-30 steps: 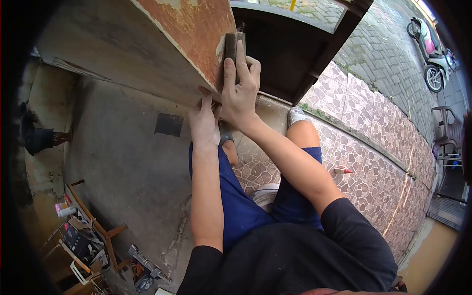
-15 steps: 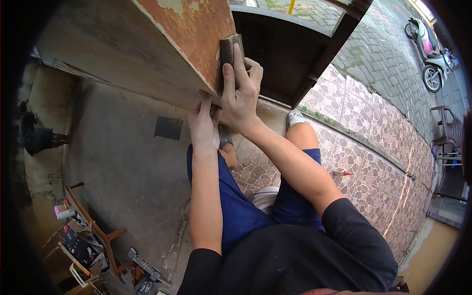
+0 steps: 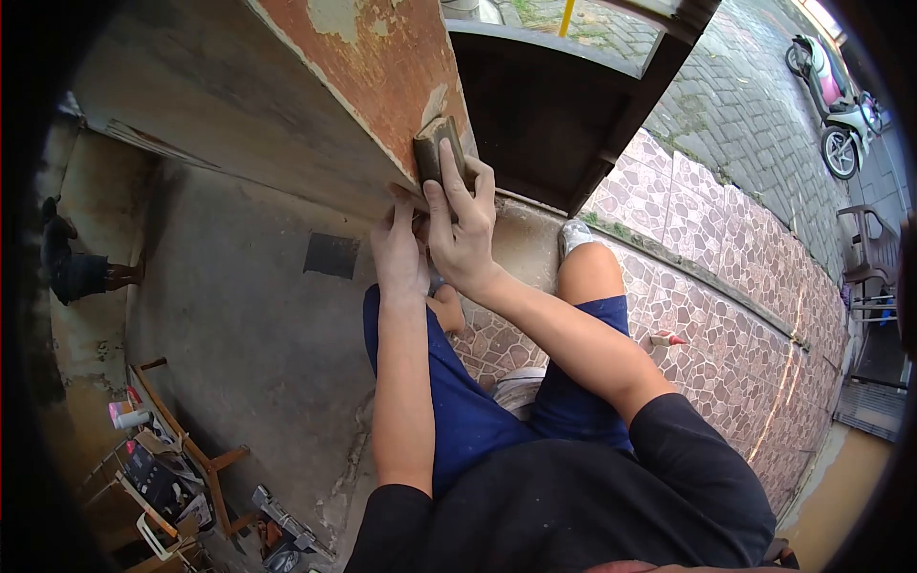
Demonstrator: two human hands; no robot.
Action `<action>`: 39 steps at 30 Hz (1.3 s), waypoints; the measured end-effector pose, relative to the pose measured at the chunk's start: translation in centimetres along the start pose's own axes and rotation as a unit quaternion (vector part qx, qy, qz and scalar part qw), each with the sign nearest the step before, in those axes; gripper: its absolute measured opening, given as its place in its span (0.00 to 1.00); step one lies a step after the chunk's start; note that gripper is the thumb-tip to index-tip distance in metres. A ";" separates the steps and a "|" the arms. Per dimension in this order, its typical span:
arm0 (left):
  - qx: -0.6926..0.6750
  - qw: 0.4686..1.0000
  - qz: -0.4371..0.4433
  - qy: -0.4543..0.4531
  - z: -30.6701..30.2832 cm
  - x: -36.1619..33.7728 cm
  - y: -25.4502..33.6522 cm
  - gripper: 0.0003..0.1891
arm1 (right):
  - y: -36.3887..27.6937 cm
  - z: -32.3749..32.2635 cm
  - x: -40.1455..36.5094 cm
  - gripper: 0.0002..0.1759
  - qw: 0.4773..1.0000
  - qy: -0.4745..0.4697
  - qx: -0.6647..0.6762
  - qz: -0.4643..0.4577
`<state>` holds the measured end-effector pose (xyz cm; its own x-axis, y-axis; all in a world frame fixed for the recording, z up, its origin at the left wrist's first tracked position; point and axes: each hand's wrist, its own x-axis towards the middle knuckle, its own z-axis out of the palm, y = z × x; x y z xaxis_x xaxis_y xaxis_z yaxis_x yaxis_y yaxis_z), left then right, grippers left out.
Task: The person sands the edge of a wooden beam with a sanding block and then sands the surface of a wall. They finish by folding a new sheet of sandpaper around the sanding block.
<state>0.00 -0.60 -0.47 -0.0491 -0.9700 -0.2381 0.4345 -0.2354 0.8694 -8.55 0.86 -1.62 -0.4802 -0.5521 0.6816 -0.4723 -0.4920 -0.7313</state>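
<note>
My right hand grips a block wrapped in brown sandpaper, with the fingers stretched along its back. That block lies against the narrow face of a large panel, near its lower corner. Worn orange-brown paint and pale bare patches cover this face, while the broad side is dull grey-brown. Just left of the block, my left hand has its fingers closed at the panel's lower corner; some fingertips are hidden behind it.
A dark framed panel stands beyond my right hand. Right of my knees, a small red-tipped bottle rests on patterned tiles. A dark sheet lies on the concrete floor. Lower left are a wooden frame and clutter. Another person appears far left.
My right hand and the sanding block have slid down along the panel's narrow face, toward the lower corner, and the block has tilted. My left hand stays at the corner.
</note>
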 end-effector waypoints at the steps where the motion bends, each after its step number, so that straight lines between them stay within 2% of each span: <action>1: -0.008 1.000 0.003 -0.006 0.1 -0.2 0.0 0.24 | 0.3 0.1 0.1 0.28 1.000 -0.001 0.001 0.007; 5: -0.002 1.000 -0.021 0.011 -1.0 0.1 -0.8 0.24 | 0.8 0.2 4.9 0.28 0.998 0.017 0.024 0.051; 8: 0.013 1.000 0.002 0.007 -0.6 0.4 -0.4 0.27 | 0.9 0.3 1.1 0.26 1.000 0.011 -0.022 0.009; 10: 0.003 1.000 0.004 -0.012 -0.2 0.1 -0.1 0.23 | -0.4 -0.4 -0.6 0.26 0.999 -0.006 -0.036 0.015; 12: -0.006 1.000 0.005 -0.007 -0.2 0.2 -0.4 0.22 | 0.9 -0.1 1.0 0.26 0.999 0.019 -0.041 -0.025; 15: 0.009 1.000 -0.011 0.020 -0.9 0.3 -1.0 0.23 | 1.3 -0.2 4.4 0.26 0.998 0.028 -0.042 0.023; 19: 0.020 1.000 0.022 0.003 0.0 0.0 -0.4 0.23 | 0.6 -0.3 -0.3 0.26 0.999 0.011 -0.035 0.008; 24: 0.038 0.999 -0.007 0.013 -0.5 0.2 -0.9 0.24 | 2.0 -0.1 4.7 0.26 0.998 0.041 -0.047 0.028; 26: 0.034 0.999 0.011 -0.001 -0.6 0.5 -1.0 0.24 | 1.3 -0.1 1.4 0.28 0.999 0.012 -0.007 0.053; 28: 0.036 0.999 0.027 0.000 0.0 0.1 -0.8 0.24 | 0.4 -0.5 -1.0 0.28 0.999 -0.005 -0.014 0.032; 32: 0.063 0.997 -0.022 0.034 -0.3 0.1 -0.7 0.26 | 1.3 -0.2 4.2 0.28 0.999 0.018 0.003 0.050; 33: 0.065 0.996 -0.030 0.048 0.0 -0.2 -0.4 0.26 | 1.3 -0.1 4.9 0.26 0.998 0.041 -0.038 0.002; 34: 0.067 0.996 -0.031 0.050 -0.1 -0.4 -0.6 0.26 | 1.2 -0.1 3.8 0.26 0.998 0.042 -0.038 0.005; 36: 0.066 0.997 0.029 0.009 0.3 -0.3 -0.7 0.28 | 0.8 -0.2 0.8 0.25 0.999 0.017 -0.029 -0.017; 39: 0.048 0.997 0.044 0.034 1.5 -0.6 -0.3 0.26 | 0.6 -0.2 1.9 0.27 1.000 0.013 -0.009 -0.001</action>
<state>-1.43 -0.05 -0.01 0.0471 -0.9815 -0.1857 0.3469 -0.1583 0.9244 -9.87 -0.39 -0.74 -0.4985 -0.5328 0.6838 -0.4871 -0.4803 -0.7294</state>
